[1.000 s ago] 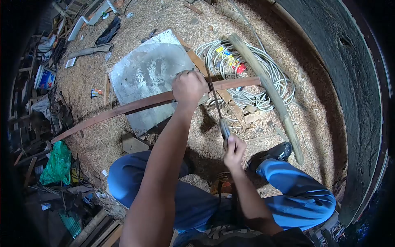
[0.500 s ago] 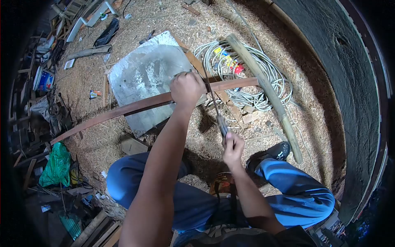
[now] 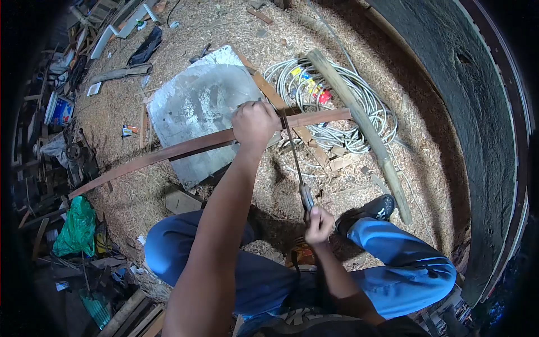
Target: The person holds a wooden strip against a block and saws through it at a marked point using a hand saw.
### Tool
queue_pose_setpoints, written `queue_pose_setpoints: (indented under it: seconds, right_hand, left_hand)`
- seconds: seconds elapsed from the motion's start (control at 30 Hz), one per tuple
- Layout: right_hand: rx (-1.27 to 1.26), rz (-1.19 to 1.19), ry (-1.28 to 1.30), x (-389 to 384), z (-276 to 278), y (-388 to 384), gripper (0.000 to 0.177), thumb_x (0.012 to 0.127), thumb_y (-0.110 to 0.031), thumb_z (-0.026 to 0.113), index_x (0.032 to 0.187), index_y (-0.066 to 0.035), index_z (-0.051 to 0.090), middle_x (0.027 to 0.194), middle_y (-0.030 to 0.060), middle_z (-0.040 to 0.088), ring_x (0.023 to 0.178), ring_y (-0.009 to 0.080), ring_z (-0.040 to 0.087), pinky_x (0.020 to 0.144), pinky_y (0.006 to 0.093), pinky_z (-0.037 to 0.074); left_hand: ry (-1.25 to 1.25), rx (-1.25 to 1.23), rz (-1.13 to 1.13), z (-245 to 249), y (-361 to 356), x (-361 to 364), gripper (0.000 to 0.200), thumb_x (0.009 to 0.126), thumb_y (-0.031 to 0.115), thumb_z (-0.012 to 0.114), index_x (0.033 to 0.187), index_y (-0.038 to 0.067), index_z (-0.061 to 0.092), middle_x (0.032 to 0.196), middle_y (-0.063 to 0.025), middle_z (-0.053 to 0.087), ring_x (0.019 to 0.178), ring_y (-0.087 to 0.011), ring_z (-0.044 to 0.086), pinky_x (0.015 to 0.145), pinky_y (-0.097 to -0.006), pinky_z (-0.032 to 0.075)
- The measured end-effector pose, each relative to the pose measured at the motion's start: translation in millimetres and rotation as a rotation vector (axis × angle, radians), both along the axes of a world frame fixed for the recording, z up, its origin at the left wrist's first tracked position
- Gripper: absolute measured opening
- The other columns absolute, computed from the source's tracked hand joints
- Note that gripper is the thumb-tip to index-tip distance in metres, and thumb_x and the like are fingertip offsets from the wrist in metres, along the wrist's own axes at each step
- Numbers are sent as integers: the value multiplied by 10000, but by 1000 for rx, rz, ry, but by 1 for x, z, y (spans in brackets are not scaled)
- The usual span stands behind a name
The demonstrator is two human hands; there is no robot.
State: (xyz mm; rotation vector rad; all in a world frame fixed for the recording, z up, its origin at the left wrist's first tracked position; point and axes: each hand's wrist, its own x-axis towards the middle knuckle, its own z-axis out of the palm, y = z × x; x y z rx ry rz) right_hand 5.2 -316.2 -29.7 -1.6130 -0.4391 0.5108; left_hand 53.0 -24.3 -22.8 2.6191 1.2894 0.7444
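Observation:
A long reddish wooden strip (image 3: 163,154) lies across a scuffed grey metal plate (image 3: 196,101). My left hand (image 3: 255,124) is closed around the strip near the plate's right edge. In my right hand (image 3: 319,223) is the handle of a saw (image 3: 295,153), held below the strip. The thin blade runs up from the handle and crosses the strip just right of my left hand. Past the blade, the strip's right end reaches a round wooden pole (image 3: 353,104).
A coil of grey cable (image 3: 281,76) lies under the pole, with a yellow and red packet (image 3: 310,84) inside. A green plastic bag (image 3: 76,227) and scrap sit at the left. A dark curved wall (image 3: 477,112) rises at the right. Wood shavings cover the ground.
My right hand has drawn the saw down toward my body, so more of the blade shows below the strip. My left hand stays in place on the strip.

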Motion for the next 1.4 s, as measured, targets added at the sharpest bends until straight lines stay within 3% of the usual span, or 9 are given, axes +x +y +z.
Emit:
queue_pose_setpoints:
  seconds: [0.13,0.2,0.27,0.4,0.47,0.57,0.67,0.7,1.4]
  right_hand:
    - [20,-35,108,11,-1,23,382,1036,-138,511,673,-19,492,585,-1,469,521,83,432,489,291,306]
    - [-66,-9,20,41,2,55,381,1024,-148,528,665,-32,479,580,-7,464,518,81,413,488,290,294]
    - [53,-37,-45,60,15,66,453,1043,-230,509,633,-47,450,555,-9,437,492,78,378,472,285,270]
    - [27,-41,-21,67,45,43,477,1045,-268,489,625,-52,425,541,4,429,490,87,375,477,284,265]
    - [47,-50,6,61,29,28,424,1027,-193,512,637,-55,420,555,-17,428,506,70,382,476,285,263]
    - [-54,-79,124,43,7,12,484,1059,-275,495,635,-54,420,550,0,425,502,83,365,485,286,261]
    - [-85,-43,86,36,16,12,482,1056,-278,499,638,-49,429,552,1,433,505,82,362,487,288,261]
    - [-71,-47,122,36,22,14,413,1018,-167,539,637,-44,436,562,-23,436,523,61,374,478,292,270]
    - [-15,-73,168,38,15,13,411,1034,-196,516,658,-43,448,565,-20,438,523,64,383,484,283,279]
  left_hand:
    - [-1,48,-29,-1,0,0,334,882,211,601,650,-4,709,682,-221,684,612,-401,685,620,-477,570]
    - [15,30,-9,-5,-1,0,333,881,210,600,653,-6,712,683,-221,684,615,-400,685,625,-475,571]
    - [35,20,11,-4,2,-1,333,881,210,599,656,-7,714,684,-221,684,619,-399,686,630,-474,572]
    - [30,-10,13,-5,1,1,334,884,213,594,670,-9,723,692,-227,687,616,-400,685,639,-475,572]
    - [34,-15,26,-4,0,3,333,885,213,593,676,-9,727,695,-230,688,616,-401,685,639,-476,571]
    - [44,-31,34,-3,2,1,343,893,219,587,679,-8,729,696,-233,689,617,-403,684,637,-484,568]
    - [73,-33,28,-1,-1,1,359,901,234,578,683,-7,731,692,-240,685,626,-410,684,643,-494,566]
    - [79,-54,37,-2,0,1,367,905,242,573,684,-5,731,692,-242,683,630,-415,684,648,-497,565]
    - [201,-177,103,5,0,5,358,872,261,570,698,0,742,739,-227,711,689,-388,719,706,-473,586]
